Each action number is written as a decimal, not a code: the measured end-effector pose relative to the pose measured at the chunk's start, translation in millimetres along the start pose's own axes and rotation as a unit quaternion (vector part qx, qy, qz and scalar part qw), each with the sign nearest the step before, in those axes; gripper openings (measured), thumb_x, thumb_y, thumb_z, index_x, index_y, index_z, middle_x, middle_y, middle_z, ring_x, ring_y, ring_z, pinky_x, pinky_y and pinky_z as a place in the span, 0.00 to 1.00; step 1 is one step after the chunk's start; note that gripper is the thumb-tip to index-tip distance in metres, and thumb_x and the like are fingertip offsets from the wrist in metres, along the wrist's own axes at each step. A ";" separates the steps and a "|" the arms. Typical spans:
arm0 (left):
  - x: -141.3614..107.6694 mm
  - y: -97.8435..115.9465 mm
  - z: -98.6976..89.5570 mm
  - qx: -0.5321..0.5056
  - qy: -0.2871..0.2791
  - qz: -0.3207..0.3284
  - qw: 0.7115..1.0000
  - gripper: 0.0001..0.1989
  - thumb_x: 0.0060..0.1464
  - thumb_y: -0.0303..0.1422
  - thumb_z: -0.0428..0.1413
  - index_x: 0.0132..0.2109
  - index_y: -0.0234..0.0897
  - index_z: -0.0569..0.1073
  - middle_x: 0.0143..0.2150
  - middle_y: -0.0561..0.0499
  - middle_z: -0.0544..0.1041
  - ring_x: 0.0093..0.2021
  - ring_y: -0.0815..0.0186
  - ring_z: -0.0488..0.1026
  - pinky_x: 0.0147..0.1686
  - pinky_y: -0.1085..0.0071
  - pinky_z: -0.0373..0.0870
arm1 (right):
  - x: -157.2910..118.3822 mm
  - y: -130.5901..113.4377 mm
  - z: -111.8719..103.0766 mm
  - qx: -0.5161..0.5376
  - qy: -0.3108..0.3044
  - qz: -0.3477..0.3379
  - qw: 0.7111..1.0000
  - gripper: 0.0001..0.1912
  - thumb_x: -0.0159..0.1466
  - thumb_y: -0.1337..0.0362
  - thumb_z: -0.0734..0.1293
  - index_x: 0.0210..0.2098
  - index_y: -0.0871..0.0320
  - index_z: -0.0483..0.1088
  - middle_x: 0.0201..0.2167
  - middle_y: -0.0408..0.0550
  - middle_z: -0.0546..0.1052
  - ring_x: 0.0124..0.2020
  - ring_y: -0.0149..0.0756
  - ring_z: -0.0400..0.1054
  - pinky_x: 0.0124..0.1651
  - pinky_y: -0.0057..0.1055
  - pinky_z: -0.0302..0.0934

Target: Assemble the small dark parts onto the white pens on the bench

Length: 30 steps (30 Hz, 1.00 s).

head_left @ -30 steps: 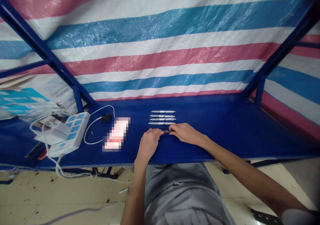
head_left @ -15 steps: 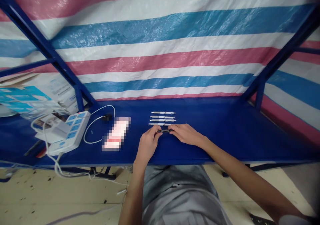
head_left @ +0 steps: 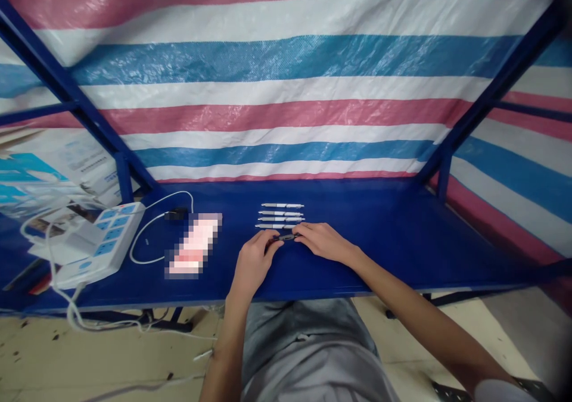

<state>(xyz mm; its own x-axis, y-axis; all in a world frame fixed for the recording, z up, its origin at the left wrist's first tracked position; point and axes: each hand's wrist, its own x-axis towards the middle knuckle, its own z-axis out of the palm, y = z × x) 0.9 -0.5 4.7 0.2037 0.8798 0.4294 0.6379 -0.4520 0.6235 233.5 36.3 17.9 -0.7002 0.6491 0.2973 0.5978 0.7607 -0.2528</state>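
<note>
Noting first a pink, white and blue striped woven plastic tarp (head_left: 268,62) hanging behind a dark blue metal workbench (head_left: 393,259). Toward the bench's left we record a white multi-socket power strip (head_left: 100,244) trailing white cables, then a pink-and-white rectangular item (head_left: 194,244), too pixelated to name. Four slim white-and-silver pens (head_left: 281,214) lie parallel in a row, just beyond the hands. The person's left hand (head_left: 254,262) and right hand (head_left: 324,241) meet near the bench's middle, fingers closed, both pinching from either end a small dark slender part (head_left: 286,236), held just below the nearest pen.
</note>
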 end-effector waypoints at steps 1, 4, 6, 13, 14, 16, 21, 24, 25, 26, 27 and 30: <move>-0.3 0.0 0.1 -0.006 0.002 0.001 1.000 0.07 0.66 0.35 0.56 0.49 0.42 0.75 0.45 0.50 0.80 0.43 0.62 0.78 0.45 0.68 0.73 | 0.0 -0.1 -0.3 0.000 0.002 -0.001 1.000 0.08 0.76 0.64 0.58 0.50 0.57 0.67 0.45 0.51 0.78 0.41 0.40 0.74 0.39 0.30 0.63; -0.9 -0.4 0.5 -0.018 0.012 0.014 1.000 0.06 0.66 0.32 0.56 0.48 0.42 0.75 0.44 0.51 0.79 0.44 0.63 0.78 0.46 0.68 0.72 | 0.0 -0.9 -0.8 -0.003 0.004 0.001 1.000 0.08 0.76 0.63 0.58 0.50 0.57 0.67 0.44 0.51 0.77 0.41 0.40 0.74 0.40 0.30 0.64; -0.9 -1.4 0.9 -0.017 0.020 0.025 0.999 0.05 0.66 0.32 0.55 0.46 0.42 0.76 0.44 0.52 0.79 0.44 0.63 0.78 0.47 0.68 0.72 | 0.2 -1.5 -0.6 0.000 0.004 0.004 1.000 0.08 0.76 0.63 0.59 0.49 0.57 0.68 0.43 0.50 0.77 0.40 0.39 0.74 0.40 0.30 0.64; 0.5 -1.4 1.5 0.013 0.010 0.007 1.000 0.07 0.67 0.34 0.54 0.42 0.40 0.77 0.39 0.51 0.79 0.39 0.63 0.77 0.44 0.68 0.71 | 0.1 -1.3 0.4 0.022 -0.005 0.011 1.000 0.07 0.76 0.64 0.60 0.49 0.57 0.68 0.43 0.50 0.78 0.40 0.41 0.75 0.41 0.32 0.64; 0.8 -0.7 1.3 0.021 0.005 0.002 1.000 0.09 0.68 0.34 0.53 0.41 0.40 0.77 0.38 0.51 0.78 0.38 0.63 0.77 0.43 0.68 0.71 | 0.1 -1.2 0.5 0.025 -0.005 0.011 1.000 0.07 0.75 0.64 0.60 0.49 0.57 0.68 0.43 0.50 0.78 0.40 0.41 0.75 0.41 0.32 0.64; 0.9 0.9 0.8 0.028 -0.003 -0.006 1.000 0.10 0.68 0.35 0.53 0.40 0.40 0.77 0.37 0.51 0.78 0.37 0.63 0.77 0.41 0.68 0.71 | 0.2 -1.1 0.6 0.028 -0.004 0.010 1.000 0.07 0.75 0.64 0.60 0.49 0.57 0.68 0.44 0.50 0.78 0.40 0.41 0.75 0.40 0.32 0.64; -0.4 2.7 -0.1 -0.008 -0.007 0.006 1.000 0.08 0.64 0.32 0.58 0.49 0.42 0.74 0.43 0.52 0.79 0.39 0.65 0.77 0.42 0.70 0.72 | 0.1 -2.3 -1.3 0.021 -0.009 0.014 1.000 0.06 0.76 0.64 0.59 0.47 0.57 0.67 0.42 0.50 0.78 0.38 0.40 0.74 0.39 0.31 0.61; -1.0 0.9 0.6 -0.021 -0.008 0.019 1.000 0.05 0.64 0.28 0.56 0.46 0.42 0.74 0.43 0.53 0.79 0.42 0.65 0.77 0.44 0.70 0.72 | 0.1 -4.0 -3.2 0.021 -0.013 0.016 1.000 0.06 0.76 0.64 0.60 0.46 0.57 0.67 0.41 0.50 0.78 0.37 0.39 0.74 0.38 0.30 0.60; -1.0 0.1 1.0 -0.024 -0.006 0.020 0.999 0.04 0.65 0.28 0.55 0.45 0.42 0.74 0.42 0.53 0.79 0.42 0.65 0.77 0.45 0.70 0.71 | 0.1 -4.5 -3.6 0.022 -0.013 0.015 1.000 0.06 0.76 0.64 0.60 0.46 0.57 0.67 0.42 0.50 0.78 0.37 0.39 0.74 0.38 0.30 0.60; -0.9 -0.6 1.4 -0.026 -0.005 0.020 0.999 0.04 0.65 0.28 0.55 0.44 0.41 0.74 0.42 0.53 0.79 0.42 0.65 0.78 0.45 0.70 0.71 | 0.2 -5.0 -3.9 0.023 -0.012 0.013 1.000 0.06 0.76 0.65 0.60 0.46 0.57 0.67 0.42 0.50 0.78 0.37 0.39 0.74 0.38 0.30 0.60; -0.7 -1.3 1.8 -0.026 -0.004 0.018 0.999 0.04 0.65 0.29 0.55 0.44 0.41 0.74 0.42 0.53 0.79 0.42 0.64 0.78 0.45 0.70 0.71 | 0.3 -5.4 -4.1 0.024 -0.012 0.012 1.000 0.05 0.76 0.65 0.60 0.46 0.57 0.67 0.42 0.50 0.78 0.37 0.39 0.74 0.38 0.30 0.60; -0.1 -1.5 2.0 -0.016 -0.004 0.006 1.000 0.04 0.66 0.30 0.54 0.45 0.41 0.74 0.42 0.52 0.80 0.42 0.63 0.78 0.45 0.69 0.71 | 0.6 -6.1 -3.9 0.025 -0.013 0.013 1.000 0.06 0.75 0.65 0.60 0.46 0.57 0.67 0.42 0.50 0.78 0.37 0.39 0.74 0.38 0.31 0.60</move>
<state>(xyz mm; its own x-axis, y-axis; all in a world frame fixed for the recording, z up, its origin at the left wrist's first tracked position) 1.4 0.3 2.4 0.2171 0.8748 0.4331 0.6104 -0.4679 0.6391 230.9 32.0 23.2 -0.6947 0.6684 0.2659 0.5966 0.7419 -0.3061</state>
